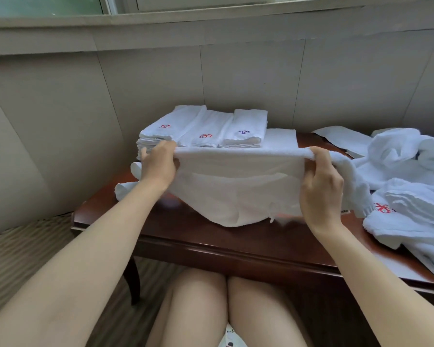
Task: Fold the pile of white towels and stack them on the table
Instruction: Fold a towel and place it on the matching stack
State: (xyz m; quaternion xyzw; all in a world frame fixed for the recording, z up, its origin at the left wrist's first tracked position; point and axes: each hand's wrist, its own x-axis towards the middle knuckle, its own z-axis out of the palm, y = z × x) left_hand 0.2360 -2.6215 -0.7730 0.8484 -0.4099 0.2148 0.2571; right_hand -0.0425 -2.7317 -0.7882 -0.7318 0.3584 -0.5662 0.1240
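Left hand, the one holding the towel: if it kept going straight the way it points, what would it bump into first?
Probably the folded towel stack. The left hand points away from the person, toward the wall, gripping the held towel, and that stack sits just beyond its fingers. Depth is hard to judge, so it may pass over.

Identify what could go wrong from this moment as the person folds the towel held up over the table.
1. The towel hangs between the left hand and right hand, sagging unevenly, so the fold may come out crooked.
2. Its right end trails into the unfolded pile and could drag pieces along.
3. The folded stacks sit directly behind; a forward swing might knock them askew.
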